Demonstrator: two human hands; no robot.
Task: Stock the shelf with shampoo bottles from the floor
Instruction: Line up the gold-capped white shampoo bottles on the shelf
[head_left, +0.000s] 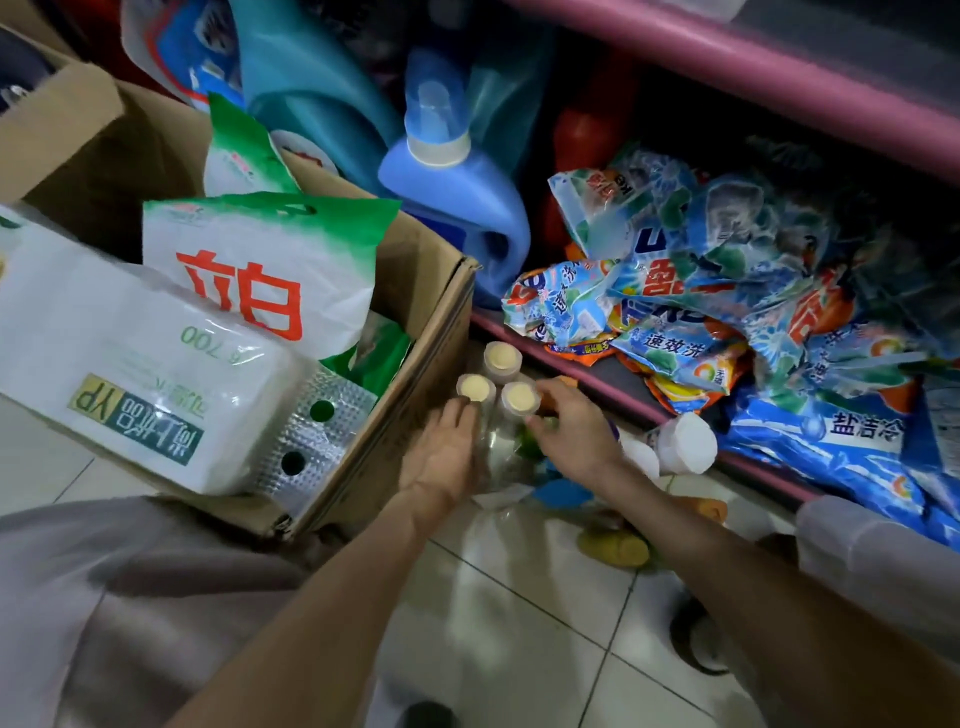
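Three clear shampoo bottles with pale yellow caps (503, 357) stand close together on the tiled floor, between a cardboard box and the low shelf's pink front edge (628, 402). My left hand (447, 452) lies with straight fingers against the left side of the group, below the nearest left cap (475, 387). My right hand (571, 428) curls its fingers round the right-hand bottle (519, 398) just under its cap. The bottles' lower parts are hidden behind my hands.
A cardboard box (415, 358) full of green-and-white detergent bags stands at left. The shelf holds blue detergent bags (727, 291) and a blue jug (457, 202). White-capped bottles (685, 441) and a yellow bottle (618, 548) lie on the floor beside a clear tub (872, 561).
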